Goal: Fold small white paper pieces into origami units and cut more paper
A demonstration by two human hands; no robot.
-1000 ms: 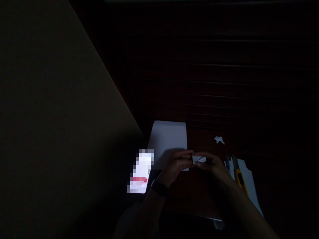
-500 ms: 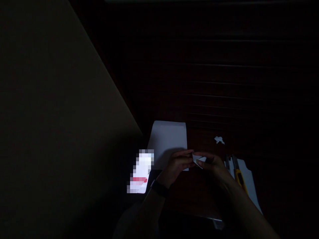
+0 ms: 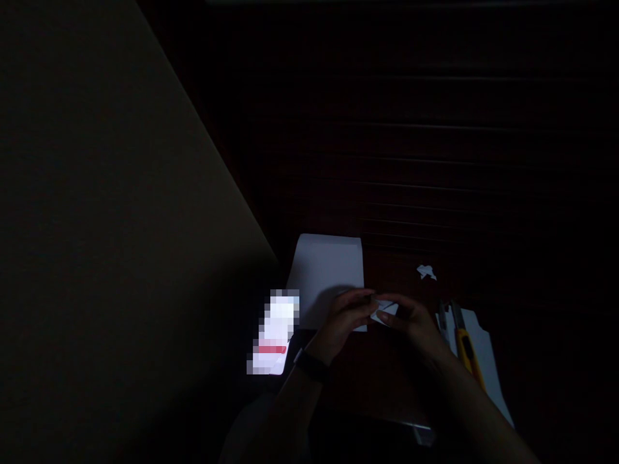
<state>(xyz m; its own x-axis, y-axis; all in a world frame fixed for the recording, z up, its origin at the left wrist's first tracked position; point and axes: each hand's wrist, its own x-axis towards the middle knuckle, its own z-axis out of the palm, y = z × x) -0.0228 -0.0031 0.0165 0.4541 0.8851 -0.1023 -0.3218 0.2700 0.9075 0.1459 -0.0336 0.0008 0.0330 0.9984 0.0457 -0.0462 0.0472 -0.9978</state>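
Observation:
Between my two hands is a small folded piece of white paper (image 3: 385,313), held just above the dark table. My left hand (image 3: 347,314), with a dark band on its wrist, pinches the paper's left side with its fingertips. My right hand (image 3: 410,317) grips the right side, thumb on the near face and fingers behind it. Parts of the paper are hidden under the fingers. A white sheet (image 3: 326,270) lies flat under and beyond my left hand.
A lit phone screen (image 3: 278,332), blurred out, is at the left. On the right, a yellow utility knife (image 3: 468,354) and another dark tool (image 3: 442,320) rest on white paper (image 3: 488,361). A crumpled paper scrap (image 3: 426,272) lies farther back. A wall (image 3: 120,193) borders the left.
The folded paper has turned slightly in my fingers and now looks flatter and wider. My left fingertips reach further over its left side. Other things stay in place.

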